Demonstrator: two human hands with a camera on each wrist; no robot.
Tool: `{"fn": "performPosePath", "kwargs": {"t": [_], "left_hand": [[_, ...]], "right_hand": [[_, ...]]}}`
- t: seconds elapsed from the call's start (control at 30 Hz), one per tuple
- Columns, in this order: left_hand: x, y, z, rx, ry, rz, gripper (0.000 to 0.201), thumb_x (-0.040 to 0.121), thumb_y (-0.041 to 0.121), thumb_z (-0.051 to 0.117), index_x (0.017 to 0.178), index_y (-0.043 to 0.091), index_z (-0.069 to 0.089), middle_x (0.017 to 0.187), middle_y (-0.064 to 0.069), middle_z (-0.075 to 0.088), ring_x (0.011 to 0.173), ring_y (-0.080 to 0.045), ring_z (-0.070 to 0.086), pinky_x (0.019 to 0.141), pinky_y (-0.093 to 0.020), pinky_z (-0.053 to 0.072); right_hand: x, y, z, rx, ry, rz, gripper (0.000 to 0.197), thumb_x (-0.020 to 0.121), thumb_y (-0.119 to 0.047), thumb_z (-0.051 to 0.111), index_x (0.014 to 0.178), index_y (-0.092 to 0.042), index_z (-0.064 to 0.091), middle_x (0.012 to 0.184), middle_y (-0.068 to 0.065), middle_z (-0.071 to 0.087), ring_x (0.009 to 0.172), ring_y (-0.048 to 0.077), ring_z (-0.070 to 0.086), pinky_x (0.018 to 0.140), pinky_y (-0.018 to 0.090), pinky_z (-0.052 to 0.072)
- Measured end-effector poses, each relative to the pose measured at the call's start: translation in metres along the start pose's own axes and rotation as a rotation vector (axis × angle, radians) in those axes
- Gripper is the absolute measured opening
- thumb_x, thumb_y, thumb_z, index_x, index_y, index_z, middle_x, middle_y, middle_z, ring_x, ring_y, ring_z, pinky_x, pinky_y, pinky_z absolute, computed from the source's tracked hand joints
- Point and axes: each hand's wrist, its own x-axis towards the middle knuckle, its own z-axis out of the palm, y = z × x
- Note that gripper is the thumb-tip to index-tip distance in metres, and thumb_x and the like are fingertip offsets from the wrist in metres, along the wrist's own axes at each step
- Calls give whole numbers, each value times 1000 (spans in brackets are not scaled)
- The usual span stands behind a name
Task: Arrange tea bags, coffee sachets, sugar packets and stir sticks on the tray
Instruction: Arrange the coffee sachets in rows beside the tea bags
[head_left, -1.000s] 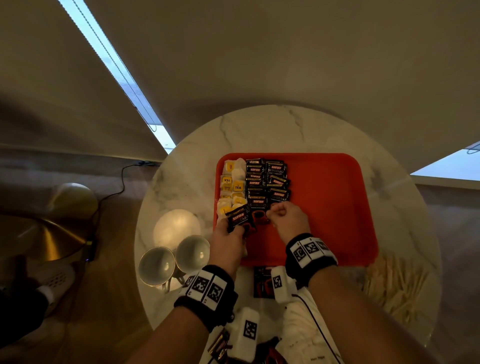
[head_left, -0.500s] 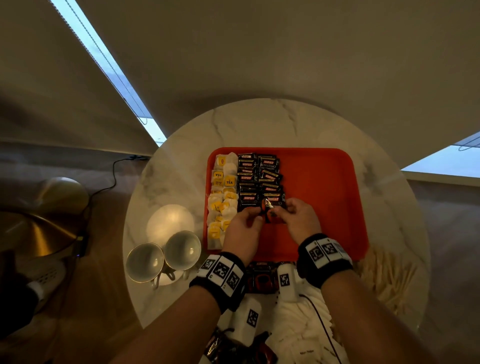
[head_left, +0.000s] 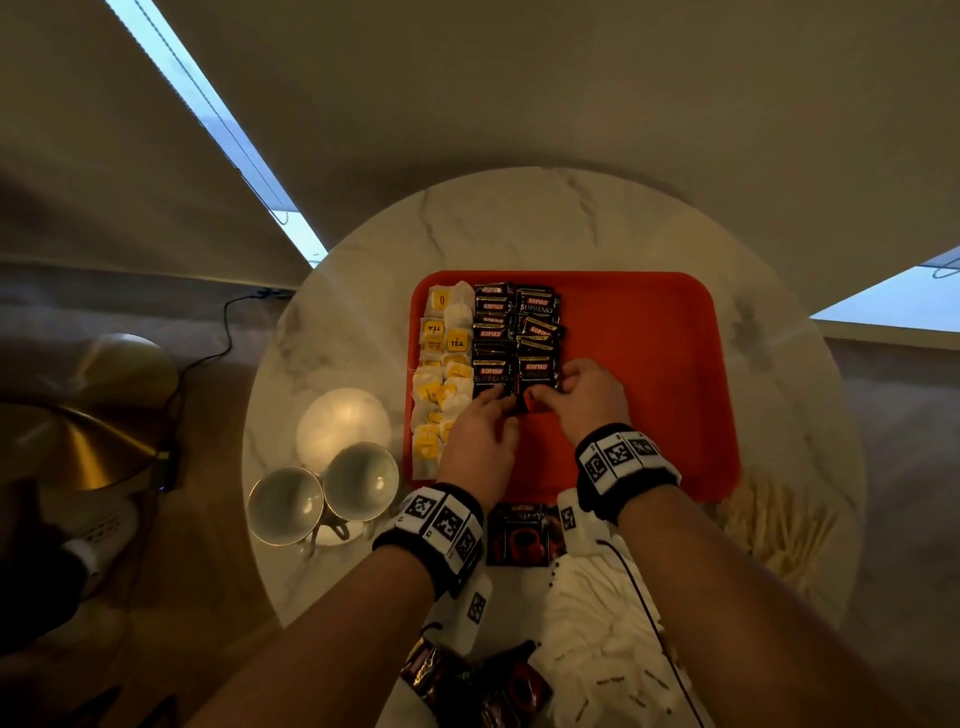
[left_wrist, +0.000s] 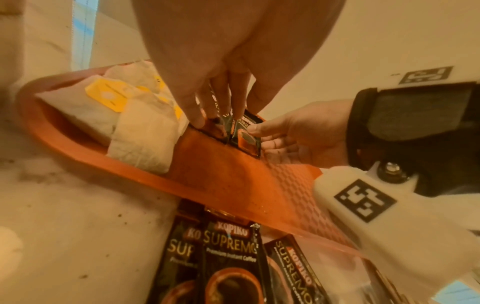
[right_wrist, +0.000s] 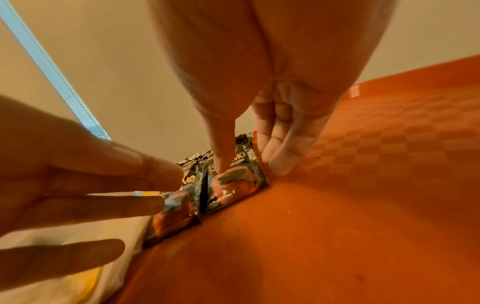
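Observation:
A red tray sits on a round marble table. Tea bags with yellow tags fill the tray's left column, and black coffee sachets lie in two columns beside them. My left hand presses with straight fingers on the nearest sachet of the left column. My right hand pinches the nearest sachet of the right column, thumb on its face and fingers at its right edge. Both sachets lie side by side on the tray.
Wooden stir sticks are piled on the table right of the tray. White sugar packets and loose coffee sachets lie near me. Two cups and a white saucer stand left of the tray.
My left hand carried a sachet from beside the tea bags rightward to the coffee columns. Both hands came together, and two sachets now lie at the columns' near ends.

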Motion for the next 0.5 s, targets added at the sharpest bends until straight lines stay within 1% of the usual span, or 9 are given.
{"fn": "performPosePath", "kwargs": {"t": [0.03,0.1,0.17,0.23,0.27,0.33,0.4,0.47,0.5], "left_hand": [[-2,0,-2,-14,21,15,36,102,16,54,137,14,62,147,-2,54,136,-16,47,116,-36,37],[-10,-1,-6,-33,30,27,28,101,17,56,127,17,67,128,-1,64,118,-16,58,104,-36,48],[-22,-4,-8,23,-40,40,22,102,21,56,120,20,67,117,2,67,106,-13,62,94,-33,52],[-36,-11,-7,152,-139,43,20,102,26,55,118,22,66,112,4,68,100,-12,63,91,-30,55],[-42,-17,-5,227,-187,19,19,103,30,54,117,23,65,110,4,68,96,-13,65,89,-32,56],[-55,-27,-1,390,-264,-57,21,102,37,52,110,21,64,102,1,68,89,-16,66,84,-37,59],[-66,-33,3,520,-323,-117,25,99,41,56,108,19,64,101,0,70,88,-18,68,84,-38,59],[-74,-35,8,566,-328,-147,34,97,46,59,115,16,61,110,-2,69,98,-19,68,89,-36,57],[-77,-33,12,586,-321,-154,41,98,48,58,122,15,56,116,-4,66,105,-21,66,91,-35,55]], "right_hand": [[-5,0,-5,11,10,-6,47,81,-42,79,115,-16,61,100,-2,63,100,21,60,90,44,52],[-22,3,-14,31,12,-14,37,83,-41,78,109,-19,63,95,-6,63,97,18,61,85,40,53],[-46,9,-20,28,-28,-4,24,86,-39,76,100,-24,63,90,-9,63,88,13,62,74,30,52],[-75,17,-25,-36,-112,4,15,90,-38,72,93,-27,62,86,-12,63,78,4,60,63,20,45],[-89,23,-26,-91,-155,5,13,91,-39,70,91,-29,61,85,-13,63,75,1,59,60,18,44],[-114,35,-26,-226,-201,7,13,94,-42,65,90,-30,63,83,-13,64,73,3,61,61,21,49],[-131,45,-24,-422,-192,-8,22,96,-46,60,89,-27,66,79,-10,65,72,8,62,63,27,52],[-143,51,-21,-636,-170,-52,31,96,-52,56,90,-24,68,80,-6,65,74,13,62,64,28,50],[-146,52,-18,-710,-152,-81,34,95,-54,56,93,-23,68,84,-4,67,79,16,63,67,29,50]]}}
